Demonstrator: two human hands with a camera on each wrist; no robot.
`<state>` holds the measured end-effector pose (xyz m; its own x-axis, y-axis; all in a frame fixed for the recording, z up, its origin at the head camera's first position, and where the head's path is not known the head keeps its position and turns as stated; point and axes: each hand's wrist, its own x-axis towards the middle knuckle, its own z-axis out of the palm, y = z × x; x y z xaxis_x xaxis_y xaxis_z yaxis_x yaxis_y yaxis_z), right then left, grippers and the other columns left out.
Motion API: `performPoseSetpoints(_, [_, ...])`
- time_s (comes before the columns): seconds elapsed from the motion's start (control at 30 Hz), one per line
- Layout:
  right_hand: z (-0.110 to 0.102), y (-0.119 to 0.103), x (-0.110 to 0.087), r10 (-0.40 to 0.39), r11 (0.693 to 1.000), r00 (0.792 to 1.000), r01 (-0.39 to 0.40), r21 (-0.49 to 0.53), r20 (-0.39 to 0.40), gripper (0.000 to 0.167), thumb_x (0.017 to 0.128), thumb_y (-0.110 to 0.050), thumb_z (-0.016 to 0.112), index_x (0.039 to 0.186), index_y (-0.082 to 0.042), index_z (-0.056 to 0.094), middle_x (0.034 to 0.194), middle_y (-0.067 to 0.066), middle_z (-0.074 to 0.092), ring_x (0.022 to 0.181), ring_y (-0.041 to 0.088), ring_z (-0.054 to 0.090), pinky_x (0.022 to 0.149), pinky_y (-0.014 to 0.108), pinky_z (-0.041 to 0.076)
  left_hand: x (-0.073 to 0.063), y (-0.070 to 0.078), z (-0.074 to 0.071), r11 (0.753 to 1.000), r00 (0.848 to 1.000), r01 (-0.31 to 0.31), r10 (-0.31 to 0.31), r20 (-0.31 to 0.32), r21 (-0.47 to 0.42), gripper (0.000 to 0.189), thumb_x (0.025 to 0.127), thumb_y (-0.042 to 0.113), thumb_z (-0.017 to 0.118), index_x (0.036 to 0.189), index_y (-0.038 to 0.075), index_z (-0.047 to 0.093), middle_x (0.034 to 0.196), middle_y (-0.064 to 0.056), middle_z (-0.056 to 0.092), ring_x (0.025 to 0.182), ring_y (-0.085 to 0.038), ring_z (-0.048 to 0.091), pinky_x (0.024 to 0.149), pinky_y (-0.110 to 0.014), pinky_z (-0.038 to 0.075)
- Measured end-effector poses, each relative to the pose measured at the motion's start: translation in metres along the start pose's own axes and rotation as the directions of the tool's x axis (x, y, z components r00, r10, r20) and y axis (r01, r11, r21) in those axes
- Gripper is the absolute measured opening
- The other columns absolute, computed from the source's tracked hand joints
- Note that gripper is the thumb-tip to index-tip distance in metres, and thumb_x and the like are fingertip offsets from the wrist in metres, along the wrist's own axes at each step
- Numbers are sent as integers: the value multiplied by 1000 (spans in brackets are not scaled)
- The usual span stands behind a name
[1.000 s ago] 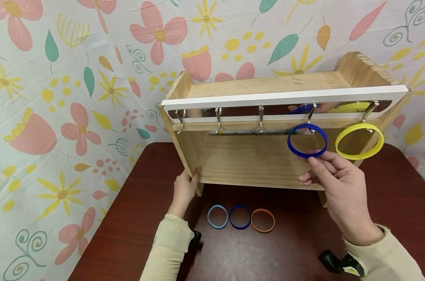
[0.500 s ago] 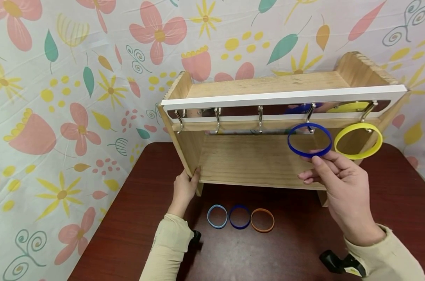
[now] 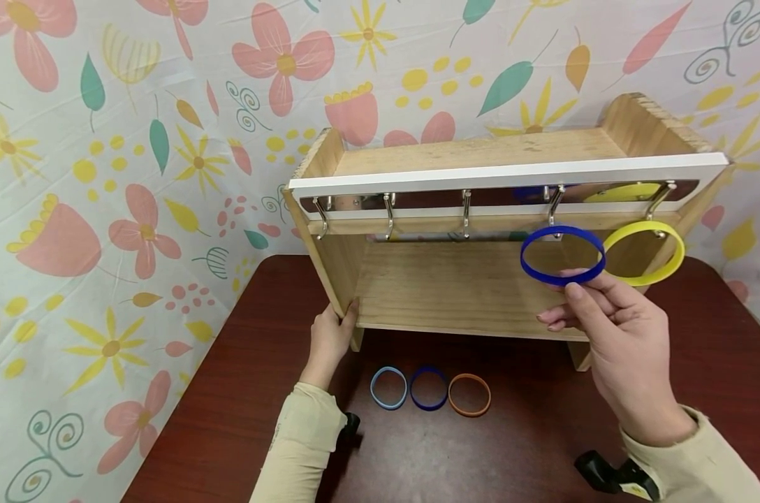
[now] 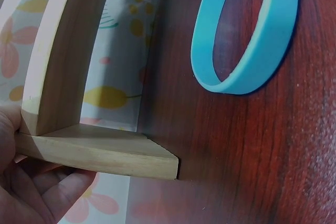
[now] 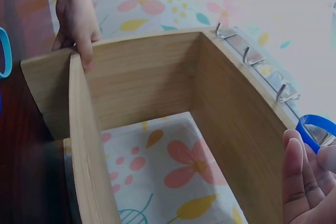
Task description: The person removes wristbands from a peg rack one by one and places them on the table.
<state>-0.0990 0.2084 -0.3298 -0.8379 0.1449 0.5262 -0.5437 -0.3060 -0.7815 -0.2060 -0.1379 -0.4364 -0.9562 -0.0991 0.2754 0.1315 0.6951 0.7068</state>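
Observation:
My right hand (image 3: 631, 342) pinches a blue silicone wristband (image 3: 540, 275) between thumb and fingers. The band's upper edge overlaps the lower end of the second hook from the right (image 3: 554, 202) in the head view. A yellow wristband (image 3: 677, 260) hangs at the rightmost hook (image 3: 659, 199), just behind the blue one. At the lower left of the wooden shelf (image 3: 443, 286), my left hand (image 3: 328, 342) grips the side panel. In the left wrist view its fingers (image 4: 65, 195) curl beneath the wood's edge.
Light blue (image 3: 374, 391), dark blue (image 3: 429, 407) and orange (image 3: 470, 415) wristbands lie in a row on the dark red table (image 3: 480, 461) before the shelf. Three more metal hooks, with no bands on them, line the rail (image 3: 418, 175) to the left. A flower-patterned cloth (image 3: 185, 126) hangs behind.
My right hand has shifted a little right and down with the blue wristband, which now looks flatter and overlaps the yellow one. The left hand and the bands on the table stay put.

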Motion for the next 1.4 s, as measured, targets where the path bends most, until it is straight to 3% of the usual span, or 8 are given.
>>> performPoseSetpoints(0.17, [1,-2,-3,32,993,999,-35,-113,-28,27,98,7,49,120,22,50,98,14,72,70,21,70,65,29,56,0,1,0,1000,1000,2,-2,2,1,32,100,31,57,111,3,66,85,-16,71,68,-27,68,56,-38,54])
performPoseSetpoints(0.47, [-7,3,-6,-24,999,999,23,24,46,26,96,17,43,120,24,48,94,21,71,72,24,71,64,28,56,0,0,0,1000,1000,8,-8,4,7,31,100,31,57,111,4,66,84,-16,71,67,-27,68,56,-38,53])
performPoseSetpoints(1.2, [-11,-1,-8,-52,997,998,50,53,35,30,95,20,41,124,25,46,101,23,70,73,26,71,66,29,56,0,0,1,1000,1000,16,-16,-3,6,32,100,32,57,110,4,67,86,-16,71,71,-28,69,59,-41,54])
performPoseSetpoints(1.4, [-9,-2,-7,-41,997,999,39,61,33,27,95,20,41,121,25,47,95,22,71,72,25,71,66,30,56,0,0,0,1000,1000,20,-20,-2,7,32,100,32,57,109,3,67,86,-16,71,73,-29,69,61,-42,54])
